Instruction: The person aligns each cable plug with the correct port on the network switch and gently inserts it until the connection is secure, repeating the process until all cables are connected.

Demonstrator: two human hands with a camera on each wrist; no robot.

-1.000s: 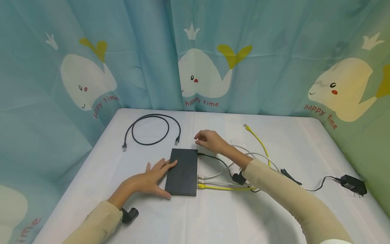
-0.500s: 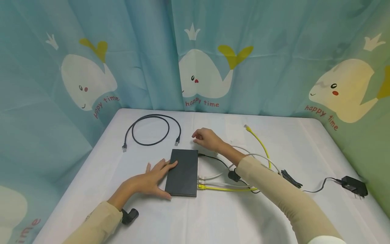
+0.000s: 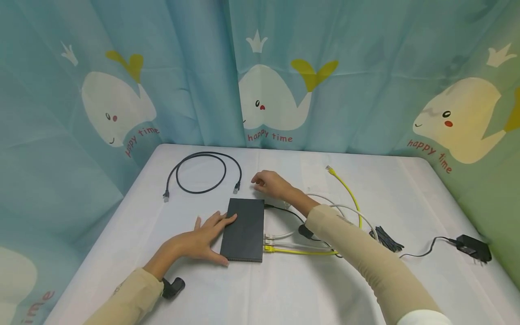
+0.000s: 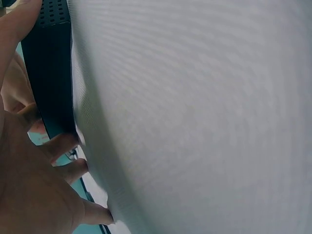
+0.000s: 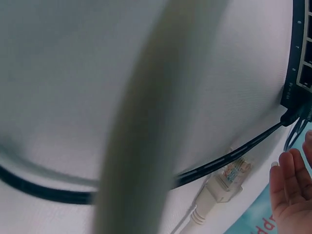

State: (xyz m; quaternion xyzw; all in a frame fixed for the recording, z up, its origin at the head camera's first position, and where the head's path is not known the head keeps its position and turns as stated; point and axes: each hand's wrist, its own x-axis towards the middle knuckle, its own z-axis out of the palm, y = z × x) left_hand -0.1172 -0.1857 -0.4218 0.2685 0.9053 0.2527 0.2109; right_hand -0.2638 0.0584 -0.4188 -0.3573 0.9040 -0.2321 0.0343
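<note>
A black network switch (image 3: pixel 243 232) lies flat on the white table. My left hand (image 3: pixel 203 239) rests at its left side, fingers spread, one fingertip on the top and the thumb at the near corner. My right hand (image 3: pixel 271 184) hovers past the switch's far right corner with fingers loosely bent and nothing in them. Below it, a thin black power cord (image 5: pixel 234 155) runs into the switch's port side. A loose white Ethernet plug (image 5: pixel 231 178) lies beside that cord. Farther left is a coiled black Ethernet cable, one plug (image 3: pixel 237 188) pointing toward the switch.
Several white and yellow cables are plugged into the switch's right side, including a yellow plug (image 3: pixel 269 248). A loose yellow cable end (image 3: pixel 331 171) lies at the back. A tied black cord bundle (image 3: pixel 390 240) and power adapter (image 3: pixel 473 249) sit right. A whale-print curtain (image 3: pixel 195 90) surrounds the table.
My right hand has drifted left, toward the black Ethernet cable's plug. My left hand and the switch have stayed in place.
</note>
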